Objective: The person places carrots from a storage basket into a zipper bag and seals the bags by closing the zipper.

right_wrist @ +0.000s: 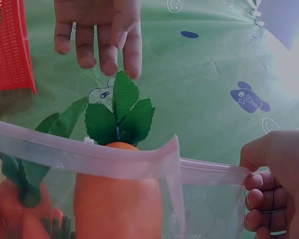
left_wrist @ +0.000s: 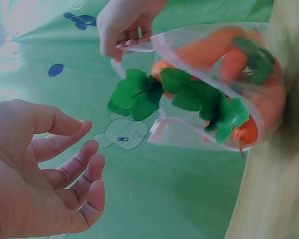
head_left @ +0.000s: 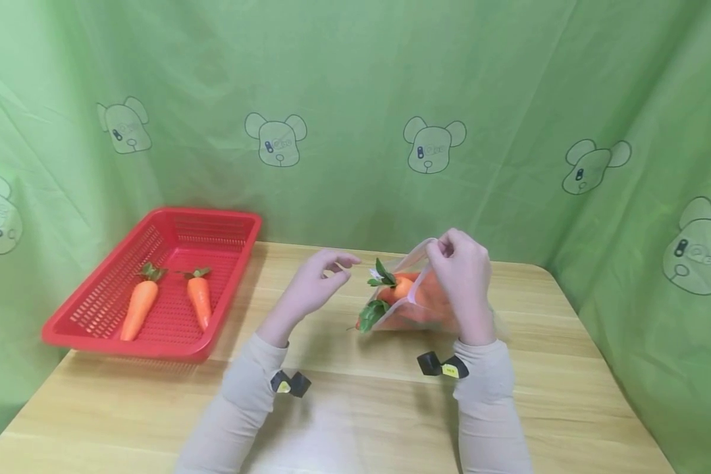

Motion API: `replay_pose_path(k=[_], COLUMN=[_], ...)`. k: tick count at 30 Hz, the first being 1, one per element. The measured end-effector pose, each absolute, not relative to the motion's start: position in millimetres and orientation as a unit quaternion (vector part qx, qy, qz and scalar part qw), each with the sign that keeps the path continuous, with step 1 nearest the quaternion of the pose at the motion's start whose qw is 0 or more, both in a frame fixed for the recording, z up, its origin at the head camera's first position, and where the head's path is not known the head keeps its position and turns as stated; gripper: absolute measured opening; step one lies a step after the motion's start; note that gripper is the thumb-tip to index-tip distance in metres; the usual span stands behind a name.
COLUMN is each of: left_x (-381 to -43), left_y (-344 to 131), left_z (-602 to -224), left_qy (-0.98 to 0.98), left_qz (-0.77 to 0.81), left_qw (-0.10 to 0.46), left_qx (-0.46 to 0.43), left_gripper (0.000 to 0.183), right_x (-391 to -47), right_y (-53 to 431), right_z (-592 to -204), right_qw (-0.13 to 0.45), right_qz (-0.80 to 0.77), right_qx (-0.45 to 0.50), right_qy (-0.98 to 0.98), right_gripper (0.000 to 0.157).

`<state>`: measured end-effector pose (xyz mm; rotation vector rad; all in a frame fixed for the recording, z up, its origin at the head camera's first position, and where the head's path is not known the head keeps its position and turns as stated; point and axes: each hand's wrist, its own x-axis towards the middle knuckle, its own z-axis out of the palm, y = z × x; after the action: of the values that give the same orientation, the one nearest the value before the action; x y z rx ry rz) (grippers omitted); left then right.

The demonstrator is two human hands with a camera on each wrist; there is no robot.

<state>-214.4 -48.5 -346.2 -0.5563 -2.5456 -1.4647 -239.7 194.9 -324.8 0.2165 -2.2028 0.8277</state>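
Observation:
A clear plastic bag (head_left: 417, 315) with a pinkish rim lies on the table, its mouth facing left. Inside are several orange carrots (right_wrist: 117, 199) with green leaves (left_wrist: 134, 94) poking out at the opening. My right hand (head_left: 463, 273) pinches the bag's upper rim between thumb and fingers and holds it up. Left of the mouth, my left hand (head_left: 316, 283) hovers apart from the bag, fingers loosely bent and holding nothing. In the left wrist view, empty space shows between the left fingers (left_wrist: 70, 172) and the leaves.
A red plastic basket (head_left: 225, 289) stands on the left of the wooden table (head_left: 343, 401), with two carrots (head_left: 139, 309) in it. Behind the table hangs a green curtain (head_left: 355, 191) with bear-head prints, which also runs along both sides.

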Motion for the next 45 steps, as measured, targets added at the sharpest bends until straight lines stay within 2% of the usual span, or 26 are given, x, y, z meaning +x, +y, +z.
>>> replay_pose_path(k=[22, 38, 45], left_x=[-202, -208, -213], left_y=[-111, -160, -183], left_z=[-325, -290, -281], left_qy=[-0.891, -0.924, -0.936], left_qz=[-0.429, -0.355, -0.315], left_qw=[0.1, 0.1, 0.125], left_qx=[-0.107, -0.099, -0.098], left_gripper=[0.029, 0.031, 0.03], right_x=[-238, -238, -239], right_y=[197, 197, 197], right_z=[-321, -322, -323], right_qw=[0.367, 0.362, 0.363], right_qz=[0.339, 0.335, 0.335], right_qx=[0.078, 0.082, 0.086], right_qy=[-0.863, -0.866, -0.865], right_gripper=[0.015, 0.015, 0.015])
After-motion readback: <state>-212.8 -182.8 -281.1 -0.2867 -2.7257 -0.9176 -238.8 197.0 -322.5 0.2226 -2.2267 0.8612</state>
